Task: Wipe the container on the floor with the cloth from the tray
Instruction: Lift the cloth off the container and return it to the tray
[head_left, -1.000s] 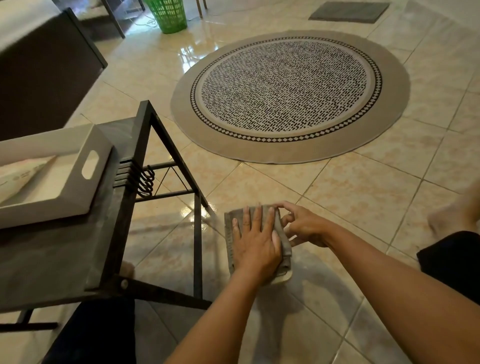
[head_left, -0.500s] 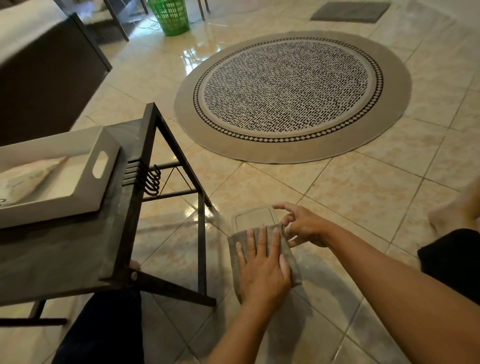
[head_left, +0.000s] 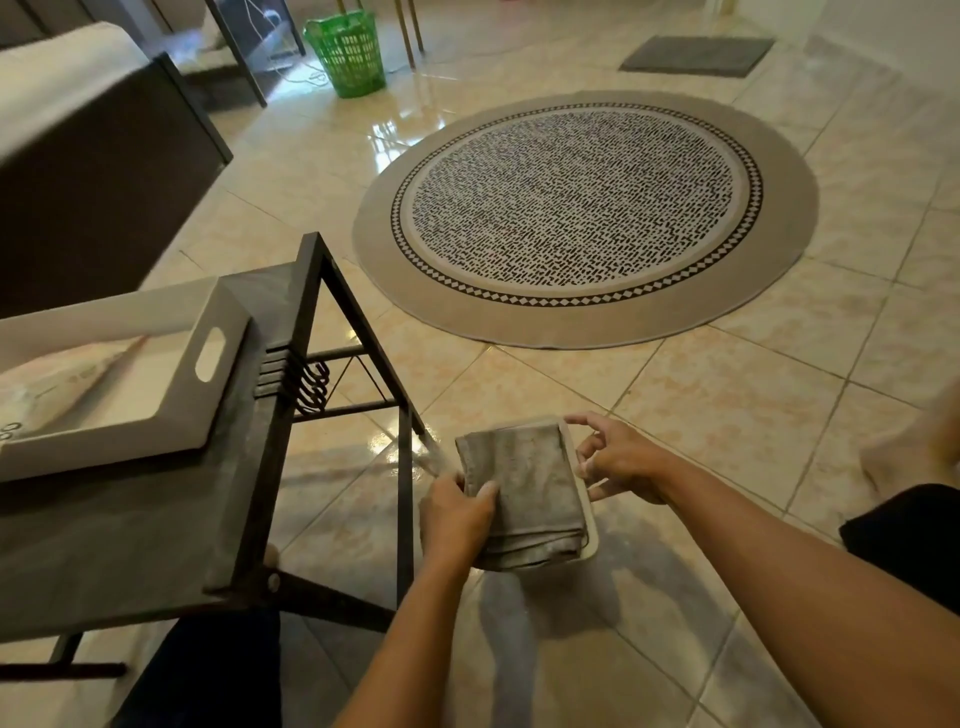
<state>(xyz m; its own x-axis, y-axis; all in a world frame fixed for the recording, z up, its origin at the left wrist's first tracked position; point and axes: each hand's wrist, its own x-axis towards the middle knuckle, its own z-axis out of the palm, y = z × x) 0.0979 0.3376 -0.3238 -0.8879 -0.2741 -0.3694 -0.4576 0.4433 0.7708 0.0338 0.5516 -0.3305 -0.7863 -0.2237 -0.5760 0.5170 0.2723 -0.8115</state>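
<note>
A folded grey cloth (head_left: 524, 493) lies on top of a pale rectangular container (head_left: 589, 525) on the tiled floor, covering nearly all of it; only the right rim and near corner show. My left hand (head_left: 454, 514) pinches the cloth's left edge between thumb and fingers. My right hand (head_left: 618, 462) holds the container's right rim, fingers curled against it. The white tray (head_left: 218, 374) sits on the dark side table to the left.
The black metal side table (head_left: 156, 519) stands just left of the container, its leg (head_left: 405, 499) close to my left hand. A round patterned rug (head_left: 582, 213) lies ahead. A green basket (head_left: 348, 54), a grey mat (head_left: 696, 54) and a dark sofa (head_left: 93, 171) are farther off.
My left hand slid off the top of the cloth to its left edge and now pinches it. The cloth covers the container lid again. The camera view rose and shifted.
</note>
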